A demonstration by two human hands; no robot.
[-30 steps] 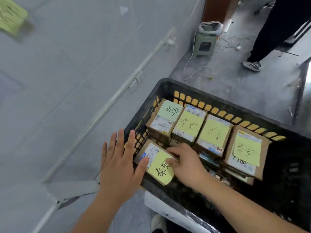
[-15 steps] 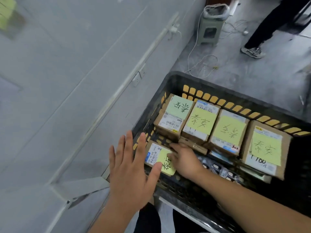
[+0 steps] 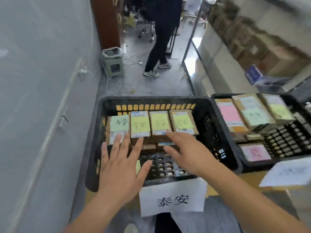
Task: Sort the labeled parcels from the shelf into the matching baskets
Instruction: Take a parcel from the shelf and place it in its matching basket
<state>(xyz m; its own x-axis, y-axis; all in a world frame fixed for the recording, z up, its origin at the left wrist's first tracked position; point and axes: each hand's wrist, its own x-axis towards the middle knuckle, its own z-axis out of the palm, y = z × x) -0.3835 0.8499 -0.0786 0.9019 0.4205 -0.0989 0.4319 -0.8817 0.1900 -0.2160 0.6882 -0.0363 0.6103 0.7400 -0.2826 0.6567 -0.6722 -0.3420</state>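
Nearest to us hung a white paper sign (image 3: 172,197) with two black characters, fixed to the front wall of the black basket (image 3: 218,115). Over that basket's near half we held both hands spread: the left hand (image 3: 121,167) with fingers straight and apart, the right hand (image 3: 188,152) flat with fingers reaching left, neither gripping anything. Under the left hand's thumb side we saw a sliver of a yellow note (image 3: 138,166); what it was stuck to we could not tell. Beyond the fingertips, four parcels stood side by side along the far wall of the basket, touching each other: the green-note parcel (image 3: 119,124) at the left, then the second parcel (image 3: 140,123), the third parcel (image 3: 159,122) and the fourth parcel (image 3: 182,121), these three with yellow notes. To the right, just beside, sat a second basket (image 3: 252,163) holding parcels with pink, green and yellow notes. Farther off, a green stool (image 3: 113,64) stood by the wall, and a person in dark trousers (image 3: 158,47) stood on the floor; a blurred shelf (image 3: 260,42) of boxes ran along the right
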